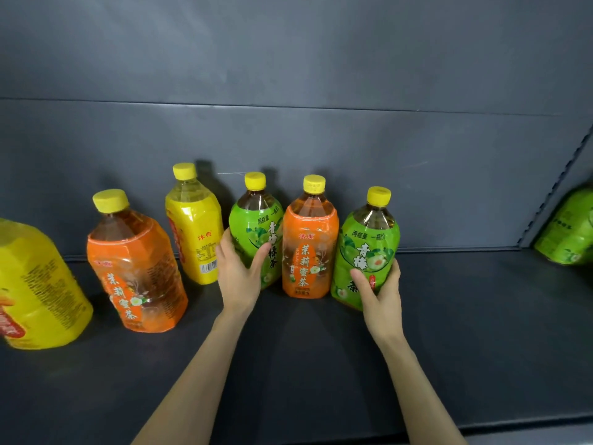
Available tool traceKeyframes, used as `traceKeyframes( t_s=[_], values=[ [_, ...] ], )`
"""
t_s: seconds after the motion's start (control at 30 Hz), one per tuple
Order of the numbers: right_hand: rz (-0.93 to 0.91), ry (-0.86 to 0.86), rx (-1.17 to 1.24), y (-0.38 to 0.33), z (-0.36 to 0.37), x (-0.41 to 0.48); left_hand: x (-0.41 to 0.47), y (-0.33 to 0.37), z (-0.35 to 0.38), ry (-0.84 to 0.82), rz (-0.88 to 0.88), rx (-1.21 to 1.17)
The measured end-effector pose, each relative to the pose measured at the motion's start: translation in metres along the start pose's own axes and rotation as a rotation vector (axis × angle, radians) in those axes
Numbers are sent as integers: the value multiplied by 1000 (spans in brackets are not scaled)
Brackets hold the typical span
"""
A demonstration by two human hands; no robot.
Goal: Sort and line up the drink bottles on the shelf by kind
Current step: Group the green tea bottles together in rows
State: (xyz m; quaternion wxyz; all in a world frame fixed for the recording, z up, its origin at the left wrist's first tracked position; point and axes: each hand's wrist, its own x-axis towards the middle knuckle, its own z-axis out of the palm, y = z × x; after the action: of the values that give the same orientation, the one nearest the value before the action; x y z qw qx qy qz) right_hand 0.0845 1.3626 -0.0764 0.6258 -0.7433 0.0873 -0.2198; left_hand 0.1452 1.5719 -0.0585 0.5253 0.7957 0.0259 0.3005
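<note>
**Head view: two green bottles held, one orange bottle standing between them**

Head camera looks down at a dark shelf (pixel 321 364) with a loose row of yellow-capped drink bottles, all upright with the long axis vertical. The left hand (pixel 239 274) wraps the left green bottle (pixel 256 239) from its left side; the thumb lies across the label front and the other fingers go behind, where I cannot see them. The right hand (pixel 380 292) holds the right green bottle (pixel 367 252) low on its body, thumb on the front, the other fingers curled around the right side. Both hands seem closed on their bottles, not spread in the air.

The relation that matters is this: the middle orange bottle (pixel 309 248) stands directly between the two green ones, almost touching each. So the two same-kind bottles cannot come together unless one of them goes around it, or it goes out first. The right green bottle stands a little nearer to the front edge, so I judge it has the freer path, and open shelf lies to its right.

Further left stand a small yellow bottle (pixel 195 232), just beside the left hand, then another orange bottle (pixel 138 271), then a large yellow bottle (pixel 35 284) at the edge of view. One more green bottle (pixel 568 229) shows far right, past the shelf upright. The sorting is, in my judgement, at an early stage.
</note>
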Motion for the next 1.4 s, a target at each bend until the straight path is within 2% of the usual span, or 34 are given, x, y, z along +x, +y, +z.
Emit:
traceKeyframes(
  t_s=[0.13, 0.5, 0.63, 0.7, 0.93, 1.17, 1.4],
  values=[
    [-1, -2, -28, -2, -3, -2, -15, 1, -18, -27, 26, -17],
    [-28, -9, 23, -9, -14, -65, -82, 1, -67, -286, 66, -356],
    [-53, 4, 137, -21, -12, -72, -91, 9, -65, -388, -11, -510],
    [-59, -5, 182, -27, -8, -69, -89, 15, -59, -378, -38, -540],
    [-60, 74, 250, -38, -7, -83, -104, 36, -46, -191, -51, -619],
    [-99, 123, 193, -52, -57, -97, -126, 76, -37, -259, -74, -616],
    [-104, 221, 142, -54, -155, -118, -188, 133, 3, -373, -100, -587]
  ],
)
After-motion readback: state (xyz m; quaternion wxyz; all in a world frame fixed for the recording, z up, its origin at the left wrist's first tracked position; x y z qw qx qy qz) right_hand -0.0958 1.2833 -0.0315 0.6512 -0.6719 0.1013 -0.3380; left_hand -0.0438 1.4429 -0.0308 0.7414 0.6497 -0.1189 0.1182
